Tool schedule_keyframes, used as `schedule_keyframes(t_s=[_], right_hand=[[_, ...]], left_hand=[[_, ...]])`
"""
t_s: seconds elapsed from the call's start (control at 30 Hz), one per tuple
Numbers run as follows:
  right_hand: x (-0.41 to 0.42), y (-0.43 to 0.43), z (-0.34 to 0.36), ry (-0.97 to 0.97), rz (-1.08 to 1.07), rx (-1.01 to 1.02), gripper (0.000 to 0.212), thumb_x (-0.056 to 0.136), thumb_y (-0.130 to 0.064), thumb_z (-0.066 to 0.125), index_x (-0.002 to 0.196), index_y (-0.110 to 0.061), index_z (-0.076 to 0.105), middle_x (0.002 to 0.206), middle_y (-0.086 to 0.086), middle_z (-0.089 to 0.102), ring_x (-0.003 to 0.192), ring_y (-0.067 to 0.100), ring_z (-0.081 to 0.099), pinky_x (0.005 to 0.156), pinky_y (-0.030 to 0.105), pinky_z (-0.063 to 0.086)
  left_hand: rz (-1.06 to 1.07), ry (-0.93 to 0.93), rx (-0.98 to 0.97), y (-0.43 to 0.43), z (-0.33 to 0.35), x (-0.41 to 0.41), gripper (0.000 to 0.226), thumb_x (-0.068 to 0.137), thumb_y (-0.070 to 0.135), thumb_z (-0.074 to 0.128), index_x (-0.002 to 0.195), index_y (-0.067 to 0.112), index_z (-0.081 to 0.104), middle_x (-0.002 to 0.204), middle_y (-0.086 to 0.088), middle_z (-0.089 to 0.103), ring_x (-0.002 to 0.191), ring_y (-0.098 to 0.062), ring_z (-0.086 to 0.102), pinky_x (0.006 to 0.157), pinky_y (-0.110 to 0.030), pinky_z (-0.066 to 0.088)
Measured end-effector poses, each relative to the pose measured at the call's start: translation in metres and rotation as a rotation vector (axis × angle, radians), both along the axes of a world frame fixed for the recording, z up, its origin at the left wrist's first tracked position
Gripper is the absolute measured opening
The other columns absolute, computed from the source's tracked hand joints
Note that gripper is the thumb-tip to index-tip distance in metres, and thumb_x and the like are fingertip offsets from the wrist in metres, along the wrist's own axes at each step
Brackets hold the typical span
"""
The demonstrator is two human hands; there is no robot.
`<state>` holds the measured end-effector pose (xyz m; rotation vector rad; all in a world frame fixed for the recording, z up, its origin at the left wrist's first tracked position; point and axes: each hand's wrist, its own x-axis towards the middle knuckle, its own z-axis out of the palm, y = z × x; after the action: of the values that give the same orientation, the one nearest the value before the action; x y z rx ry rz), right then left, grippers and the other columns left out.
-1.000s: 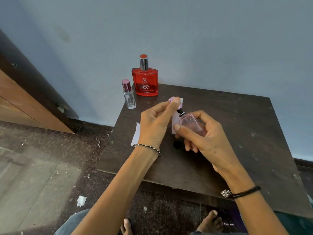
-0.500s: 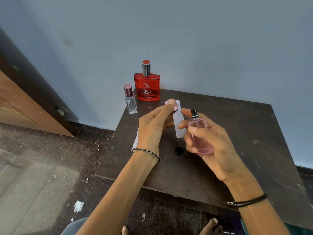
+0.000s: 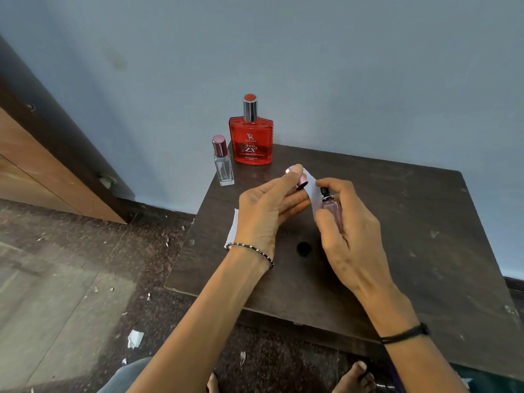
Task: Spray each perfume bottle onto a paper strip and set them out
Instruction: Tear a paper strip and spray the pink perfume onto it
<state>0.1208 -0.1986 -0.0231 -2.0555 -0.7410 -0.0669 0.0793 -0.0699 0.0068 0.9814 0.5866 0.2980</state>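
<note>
My right hand [image 3: 344, 236] grips a small pink perfume bottle [image 3: 332, 211] upright, its black nozzle bare and my forefinger on top of it. My left hand [image 3: 266, 211] pinches the bottle's pink cap [image 3: 300, 181] and a white paper strip [image 3: 312, 191], which stands right beside the nozzle. A red flat bottle [image 3: 251, 144] with a silver cap and a slim clear bottle [image 3: 223, 163] with a pink cap stand at the dark wooden table's [image 3: 411, 236] back left corner. Another paper strip [image 3: 232, 231] lies under my left wrist.
A round dark hole [image 3: 304, 249] marks the tabletop below my hands. The table stands against a blue wall. Paper scraps [image 3: 134, 338] litter the floor at left, and a wooden door [image 3: 34, 165] stands at far left. My bare feet show below the table's front edge.
The cap came off the pink bottle and stayed in my left hand. My right hand turned the bottle upright and brought its nozzle up against the paper strip.
</note>
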Motion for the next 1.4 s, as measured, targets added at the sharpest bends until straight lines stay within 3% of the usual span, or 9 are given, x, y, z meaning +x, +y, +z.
schedule_keyframes(t_s=[0.3,0.5,0.7,0.87,0.97,1.03,1.13,1.3,1.4], right_hand=[[0.000,0.000,-0.004,-0.109,0.000,-0.092,0.044,0.092,-0.044,0.049,0.129,-0.022,0.045,0.107,-0.001,0.058,0.077,0.007,0.057,0.066,0.014,0.047],[0.000,0.001,-0.004,-0.171,0.003,-0.146,0.039,0.093,-0.038,0.052,0.126,-0.019,0.046,0.101,-0.005,0.051,0.069,0.004,0.052,0.059,0.009,0.041],[-0.002,0.002,-0.003,-0.178,-0.004,-0.138,0.035,0.094,-0.035,0.057,0.124,-0.020,0.045,0.100,-0.007,0.050,0.069,0.000,0.052,0.060,0.009,0.042],[-0.003,-0.003,0.004,-0.043,-0.043,-0.045,0.048,0.091,-0.030,0.063,0.132,-0.021,0.039,0.093,-0.012,0.053,0.076,-0.001,0.057,0.058,0.004,0.043],[-0.001,-0.011,0.008,0.105,-0.118,0.063,0.048,0.086,-0.031,0.067,0.122,-0.026,0.037,0.091,-0.015,0.054,0.075,0.003,0.061,0.061,0.007,0.050],[0.004,-0.015,0.008,0.267,-0.150,0.159,0.043,0.085,-0.028,0.070,0.115,-0.027,0.039,0.092,-0.005,0.059,0.072,0.009,0.063,0.055,0.019,0.053],[0.010,-0.016,0.012,0.510,-0.127,0.383,0.030,0.086,-0.020,0.071,0.106,-0.025,0.049,0.092,0.010,0.065,0.064,0.014,0.062,0.045,0.022,0.047],[0.011,-0.018,0.017,0.550,-0.069,0.460,0.014,0.083,-0.024,0.072,0.094,-0.032,0.071,0.098,-0.004,0.066,0.064,0.010,0.063,0.046,0.023,0.049],[0.008,-0.018,0.019,0.517,-0.067,0.400,0.022,0.086,-0.024,0.073,0.095,-0.044,0.071,0.090,-0.021,0.072,0.061,0.011,0.064,0.047,0.024,0.052]], left_hand=[[-0.013,0.015,-0.011,-0.002,-0.003,0.000,0.024,0.088,0.018,0.073,0.100,-0.002,0.075,0.089,-0.013,0.079,0.083,-0.025,0.078,0.077,-0.034,0.063],[-0.034,0.023,-0.060,0.001,-0.006,0.000,0.029,0.087,0.018,0.074,0.106,-0.004,0.074,0.098,-0.017,0.078,0.090,-0.028,0.076,0.078,-0.035,0.062],[-0.040,0.067,-0.087,0.003,-0.008,0.001,0.027,0.085,0.019,0.076,0.103,0.000,0.076,0.094,-0.013,0.079,0.081,-0.022,0.076,0.071,-0.032,0.062],[-0.010,0.059,-0.069,0.004,-0.010,0.002,0.025,0.085,0.018,0.076,0.100,-0.001,0.076,0.096,-0.014,0.078,0.085,-0.024,0.076,0.078,-0.036,0.062],[-0.002,0.050,-0.067,0.006,-0.011,0.003,0.021,0.085,0.017,0.076,0.097,0.001,0.076,0.098,-0.014,0.078,0.093,-0.028,0.076,0.087,-0.040,0.060],[-0.003,0.054,-0.048,0.006,-0.011,0.003,0.020,0.086,0.018,0.076,0.098,0.002,0.077,0.099,-0.014,0.079,0.095,-0.028,0.076,0.091,-0.040,0.059],[-0.003,0.080,0.011,0.006,-0.009,0.003,0.016,0.086,0.023,0.076,0.093,0.009,0.079,0.099,-0.009,0.079,0.094,-0.022,0.077,0.090,-0.035,0.059],[0.005,0.119,0.127,0.005,-0.010,0.004,0.028,0.086,0.032,0.074,0.103,0.010,0.078,0.102,-0.003,0.079,0.096,-0.016,0.076,0.083,-0.029,0.056],[0.015,0.124,0.152,0.004,-0.010,0.004,0.022,0.087,0.035,0.073,0.095,0.016,0.080,0.098,-0.002,0.080,0.096,-0.017,0.075,0.090,-0.034,0.056]])
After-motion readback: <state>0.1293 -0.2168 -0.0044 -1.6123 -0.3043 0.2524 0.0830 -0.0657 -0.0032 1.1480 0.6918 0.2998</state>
